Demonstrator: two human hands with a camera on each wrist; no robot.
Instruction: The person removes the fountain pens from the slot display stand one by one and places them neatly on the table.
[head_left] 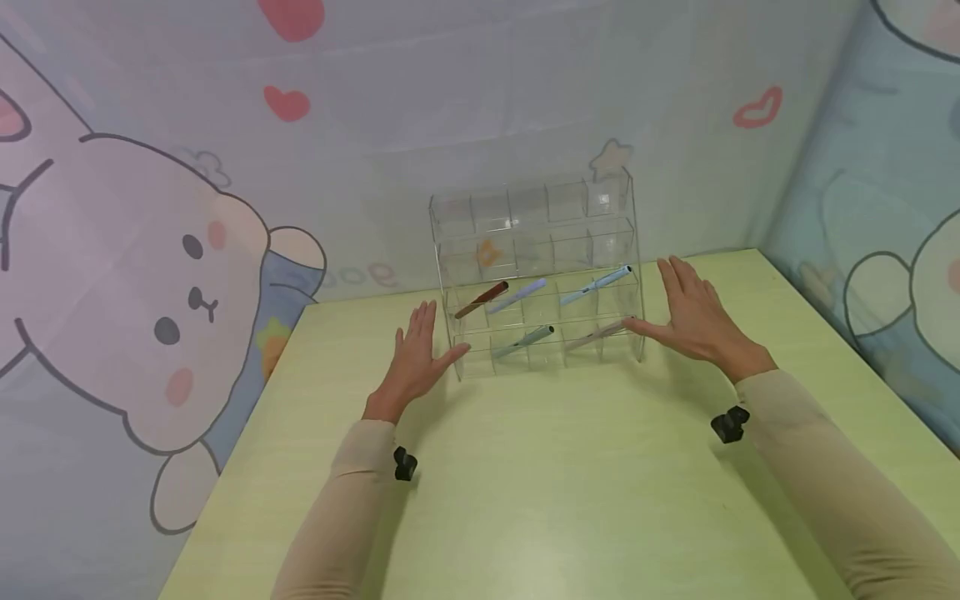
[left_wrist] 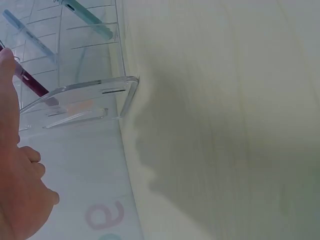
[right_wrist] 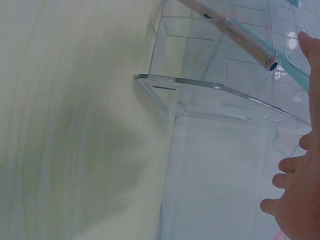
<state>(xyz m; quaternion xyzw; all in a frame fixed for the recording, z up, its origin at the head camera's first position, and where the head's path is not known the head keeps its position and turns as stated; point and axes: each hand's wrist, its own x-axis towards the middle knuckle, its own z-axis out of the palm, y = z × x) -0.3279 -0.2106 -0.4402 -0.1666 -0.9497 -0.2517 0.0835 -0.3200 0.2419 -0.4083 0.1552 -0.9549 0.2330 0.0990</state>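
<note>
A clear acrylic rack (head_left: 531, 207) with tiers of small compartments stands at the back of the table. Slanted across its lower two tiers lie a dark red pen (head_left: 482, 300), a lavender pen (head_left: 517, 296), a light blue pen (head_left: 596, 285), a green pen (head_left: 525, 341) and a beige-pink pen (head_left: 600, 332). My left hand (head_left: 411, 358) is beside the rack's left side, fingers extended and thumb spread toward the front. At the other side, my right hand (head_left: 697, 321) is likewise spread, its thumb overlapping the beige-pink pen's end in the head view. Neither hand grips anything.
The pale yellow-green table (head_left: 540, 492) stretches in front of the rack. Close behind it hangs a printed cloth (head_left: 450, 108) with hearts and cartoon animals, and another printed cloth (head_left: 847, 192) borders the right side. Small black devices (head_left: 729, 425) sit at both wrists.
</note>
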